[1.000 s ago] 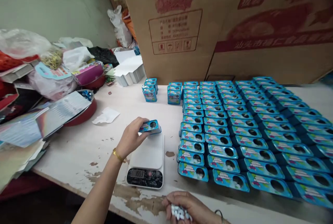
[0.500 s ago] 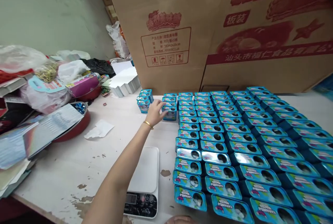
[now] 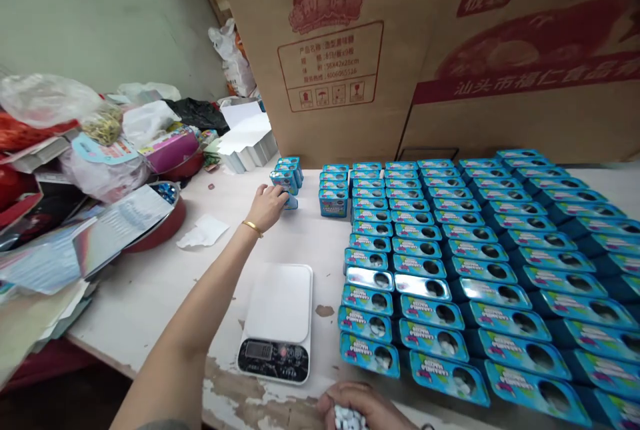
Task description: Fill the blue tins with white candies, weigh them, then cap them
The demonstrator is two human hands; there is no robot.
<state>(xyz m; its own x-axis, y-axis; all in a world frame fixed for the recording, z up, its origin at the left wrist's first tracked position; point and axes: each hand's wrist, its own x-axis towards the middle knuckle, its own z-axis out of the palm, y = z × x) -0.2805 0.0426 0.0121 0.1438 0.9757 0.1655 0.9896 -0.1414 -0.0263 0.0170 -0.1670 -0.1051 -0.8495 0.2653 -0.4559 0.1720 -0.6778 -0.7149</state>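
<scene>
My left hand (image 3: 269,207), with a gold bangle at the wrist, reaches to the far part of the table. Its fingers are closed over a small blue tin (image 3: 291,202), mostly hidden behind them. Just beyond stands a short row of similar tins (image 3: 287,173). Low in the view, my right hand (image 3: 370,403) is cupped around small white candies (image 3: 349,418). Close to it begin long rows of upright blue tins (image 3: 369,353) lettered "CARAMELO MACIZO", each with a round hole in its top; white pieces show inside some near ones.
A white digital scale (image 3: 279,303) lies between my arms. Large cartons (image 3: 335,130) wall off the back. At left are a red bowl (image 3: 165,227) under papers, plastic bags (image 3: 107,163) and a stack of white card (image 3: 247,137). A torn paper scrap (image 3: 204,231) lies nearby.
My left hand has moved left, from the front of the second tin row to the tins at far left. My right hand has come further into view, showing the white candies.
</scene>
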